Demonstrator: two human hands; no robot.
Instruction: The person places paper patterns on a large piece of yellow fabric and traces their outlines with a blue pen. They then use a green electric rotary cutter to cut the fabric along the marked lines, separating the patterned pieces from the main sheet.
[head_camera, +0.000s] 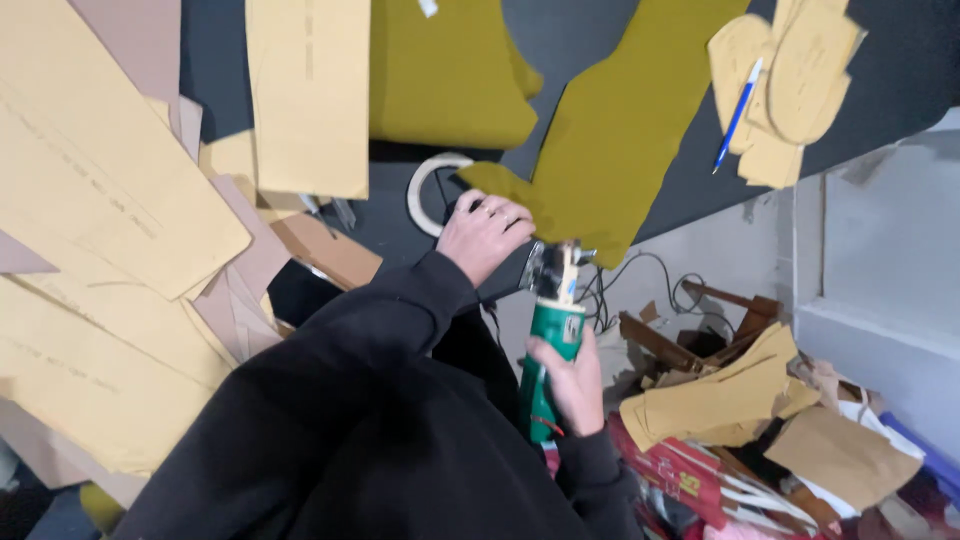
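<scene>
Head view, right hand (570, 385) gripping green cutter (548, 365) — left hand (485, 232) at fabric (610, 130) edge

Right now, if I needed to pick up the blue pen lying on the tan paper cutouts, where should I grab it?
Grip the blue pen at mid-barrel, coming straight down from above, fingers closing across its narrow width. It lies flat and slanted on the tan paper cutouts, so nothing gets under it, and the middle is bare and away from both hands.
</scene>
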